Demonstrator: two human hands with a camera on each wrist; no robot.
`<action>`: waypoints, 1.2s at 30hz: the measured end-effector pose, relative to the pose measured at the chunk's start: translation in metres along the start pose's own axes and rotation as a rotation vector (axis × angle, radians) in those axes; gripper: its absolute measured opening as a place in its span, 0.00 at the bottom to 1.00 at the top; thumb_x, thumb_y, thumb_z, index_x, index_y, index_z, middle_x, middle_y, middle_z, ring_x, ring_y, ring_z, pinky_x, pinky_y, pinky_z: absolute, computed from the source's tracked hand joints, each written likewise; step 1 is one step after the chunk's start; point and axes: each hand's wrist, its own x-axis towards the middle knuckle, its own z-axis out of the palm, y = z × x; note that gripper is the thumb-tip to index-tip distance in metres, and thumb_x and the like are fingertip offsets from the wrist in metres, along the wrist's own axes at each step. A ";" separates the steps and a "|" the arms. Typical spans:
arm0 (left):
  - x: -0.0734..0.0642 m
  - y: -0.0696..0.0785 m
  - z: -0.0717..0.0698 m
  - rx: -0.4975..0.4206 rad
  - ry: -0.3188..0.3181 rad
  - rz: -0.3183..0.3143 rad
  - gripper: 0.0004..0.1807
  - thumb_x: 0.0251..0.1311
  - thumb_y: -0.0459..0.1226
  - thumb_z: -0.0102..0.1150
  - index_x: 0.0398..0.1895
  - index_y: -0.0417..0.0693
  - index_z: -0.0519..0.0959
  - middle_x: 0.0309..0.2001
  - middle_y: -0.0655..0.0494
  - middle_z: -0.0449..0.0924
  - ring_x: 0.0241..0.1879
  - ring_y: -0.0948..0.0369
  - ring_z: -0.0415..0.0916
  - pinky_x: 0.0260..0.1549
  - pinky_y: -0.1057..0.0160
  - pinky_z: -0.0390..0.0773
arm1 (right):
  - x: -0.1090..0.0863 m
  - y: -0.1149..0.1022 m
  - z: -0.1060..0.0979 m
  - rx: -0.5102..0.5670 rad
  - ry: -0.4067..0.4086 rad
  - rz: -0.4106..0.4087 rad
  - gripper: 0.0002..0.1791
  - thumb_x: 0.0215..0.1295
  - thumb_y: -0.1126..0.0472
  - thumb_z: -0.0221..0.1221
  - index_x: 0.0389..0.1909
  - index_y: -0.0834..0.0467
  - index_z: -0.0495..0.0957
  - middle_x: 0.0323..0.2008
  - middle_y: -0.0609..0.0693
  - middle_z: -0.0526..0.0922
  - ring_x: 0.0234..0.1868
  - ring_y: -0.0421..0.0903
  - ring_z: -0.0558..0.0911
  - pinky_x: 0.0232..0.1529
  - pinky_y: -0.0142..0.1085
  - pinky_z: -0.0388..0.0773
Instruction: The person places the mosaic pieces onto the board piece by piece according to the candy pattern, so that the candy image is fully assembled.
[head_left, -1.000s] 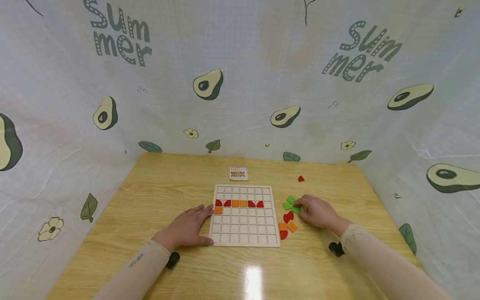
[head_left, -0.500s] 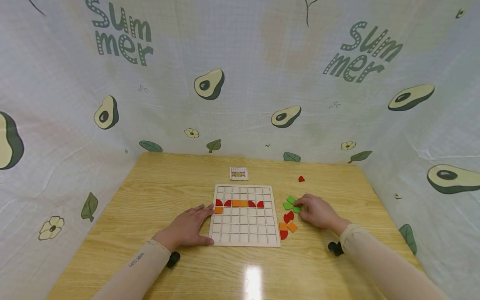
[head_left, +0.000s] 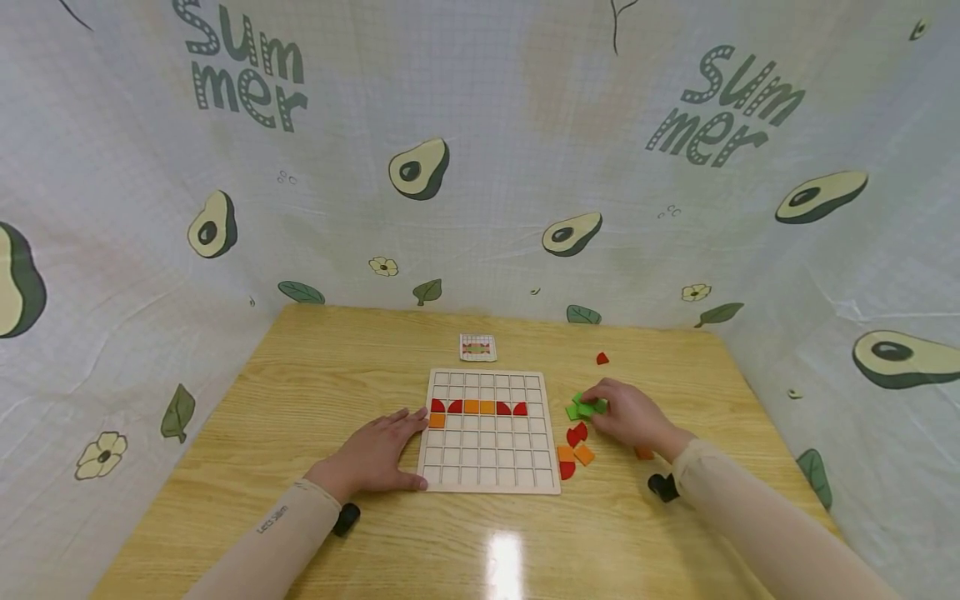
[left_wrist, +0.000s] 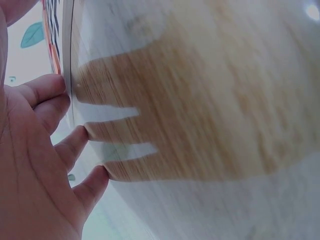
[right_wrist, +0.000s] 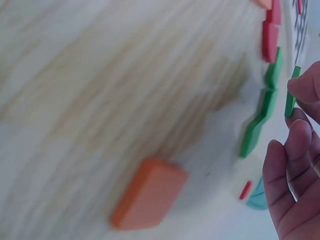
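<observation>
Pale cloth [head_left: 487, 217] printed with avocados, leaves and the word "summer" fills the upper half of the head view, behind a wood-grain counter [head_left: 352, 350]. At lower centre lies a white gridded board [head_left: 487, 458]; across it runs a row of two red pieces [head_left: 454, 407], two orange tiles [head_left: 479, 407] and two more red pieces [head_left: 512, 408], with a single orange tile [head_left: 437, 422] under the leftmost.

Left of centre, the left hand [head_left: 378, 454] rests against the board's left edge, its grip apart, fingers spread. Right of centre, the right hand [head_left: 630, 414] has its grip clamped on a green tile [right_wrist: 292, 95], pinched between thumb and fingers; in the right wrist view it is at the right edge, just beside three green tiles [right_wrist: 252, 135] on the counter.

Below these in the head view lie loose red pieces [head_left: 577, 434] and orange squares [head_left: 583, 454]. Above the board sits a small patterned card [head_left: 477, 348].
</observation>
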 end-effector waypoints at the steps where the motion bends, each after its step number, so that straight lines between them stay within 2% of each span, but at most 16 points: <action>1: 0.000 0.000 0.000 0.000 -0.001 0.000 0.54 0.49 0.66 0.67 0.74 0.47 0.65 0.76 0.53 0.58 0.73 0.46 0.54 0.65 0.40 0.61 | 0.003 -0.003 0.000 0.002 0.002 -0.007 0.15 0.56 0.64 0.67 0.46 0.55 0.85 0.41 0.45 0.81 0.37 0.46 0.77 0.43 0.43 0.78; 5: 0.000 0.000 -0.001 -0.001 -0.004 -0.001 0.54 0.49 0.66 0.67 0.74 0.46 0.65 0.76 0.53 0.57 0.73 0.46 0.54 0.65 0.41 0.60 | 0.017 -0.019 0.000 0.008 -0.002 -0.056 0.15 0.57 0.64 0.66 0.46 0.54 0.85 0.41 0.45 0.81 0.36 0.45 0.77 0.42 0.40 0.78; 11: -0.001 0.000 -0.001 -0.017 0.003 0.006 0.53 0.49 0.65 0.68 0.74 0.45 0.66 0.76 0.52 0.57 0.73 0.45 0.55 0.65 0.40 0.60 | 0.043 -0.054 0.007 0.039 -0.051 -0.109 0.16 0.56 0.63 0.66 0.47 0.52 0.86 0.41 0.43 0.80 0.32 0.40 0.74 0.37 0.36 0.76; 22: -0.002 -0.001 0.000 -0.018 0.025 0.016 0.53 0.49 0.65 0.68 0.73 0.45 0.67 0.75 0.52 0.59 0.72 0.45 0.56 0.64 0.40 0.62 | 0.082 -0.110 0.042 0.052 -0.113 -0.250 0.14 0.62 0.61 0.65 0.49 0.49 0.86 0.43 0.40 0.80 0.34 0.39 0.75 0.39 0.34 0.75; 30: -0.001 -0.002 0.000 -0.016 0.027 0.024 0.54 0.49 0.66 0.68 0.73 0.45 0.66 0.75 0.52 0.59 0.72 0.44 0.57 0.64 0.39 0.62 | 0.094 -0.144 0.067 0.059 -0.160 -0.264 0.17 0.61 0.60 0.63 0.51 0.48 0.85 0.44 0.39 0.80 0.38 0.36 0.76 0.42 0.33 0.76; 36: 0.000 -0.005 0.004 -0.029 0.048 0.036 0.54 0.48 0.66 0.68 0.73 0.45 0.67 0.75 0.52 0.59 0.72 0.45 0.56 0.64 0.39 0.62 | 0.093 -0.161 0.072 -0.003 -0.178 -0.270 0.18 0.60 0.61 0.63 0.53 0.47 0.85 0.46 0.40 0.80 0.40 0.36 0.78 0.40 0.34 0.77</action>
